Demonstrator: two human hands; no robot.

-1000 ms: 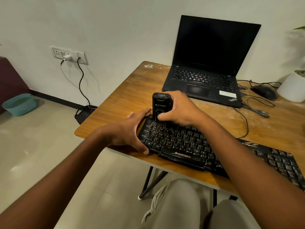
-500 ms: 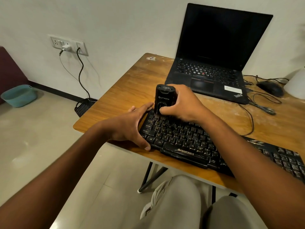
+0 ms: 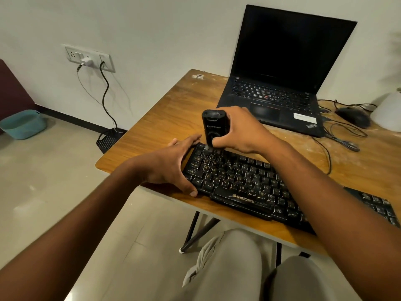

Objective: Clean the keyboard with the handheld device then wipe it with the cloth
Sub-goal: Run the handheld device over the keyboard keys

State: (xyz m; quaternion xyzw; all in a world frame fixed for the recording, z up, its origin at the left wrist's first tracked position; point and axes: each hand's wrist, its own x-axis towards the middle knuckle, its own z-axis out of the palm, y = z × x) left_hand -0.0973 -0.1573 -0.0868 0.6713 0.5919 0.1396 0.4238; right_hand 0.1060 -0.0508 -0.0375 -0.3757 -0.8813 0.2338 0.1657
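A black keyboard (image 3: 245,181) lies along the near edge of the wooden table (image 3: 165,118). My right hand (image 3: 240,131) grips a black handheld device (image 3: 213,127), held upright with its lower end on the keys at the keyboard's far left corner. My left hand (image 3: 173,164) holds the keyboard's left end, fingers along the far side and thumb on the near edge. No cloth is in sight.
An open black laptop (image 3: 280,83) stands behind the keyboard, with a mouse (image 3: 352,116), loose cables and a white pot (image 3: 388,111) to its right. On the floor at left are a teal basket (image 3: 22,123) and a black bin (image 3: 108,139) under a wall socket (image 3: 90,58).
The device has stayed at the keyboard's far left corner, shifting only slightly. My left hand keeps its hold on the left end. The view has moved a little.
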